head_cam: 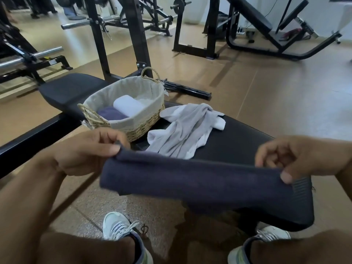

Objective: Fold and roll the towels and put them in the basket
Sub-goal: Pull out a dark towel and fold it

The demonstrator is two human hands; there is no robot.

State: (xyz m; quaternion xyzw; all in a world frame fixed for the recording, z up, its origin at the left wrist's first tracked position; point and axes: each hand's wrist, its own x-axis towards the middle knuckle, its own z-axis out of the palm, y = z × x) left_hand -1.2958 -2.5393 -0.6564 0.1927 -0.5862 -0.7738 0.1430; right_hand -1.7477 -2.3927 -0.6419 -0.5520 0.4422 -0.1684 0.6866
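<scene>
Stretching between both hands, the dark towel (190, 180) hangs folded above the near end of the counter (247, 136), its long axis running left to right across the body. The left hand (85, 151) pinches the upper left corner between thumb and curled fingers (112, 149); the right hand (304, 159) pinches the upper right corner the same way — each hand sits at one end, neither nearer the middle. The next fold or roll probably runs along this axis, one end brought toward the other. Beyond the towel lies a crumpled grey towel (186, 128) on the counter, and left of it the basket (137, 122) — already holding a white roll (127, 104) and a purple roll (110, 113).
</scene>
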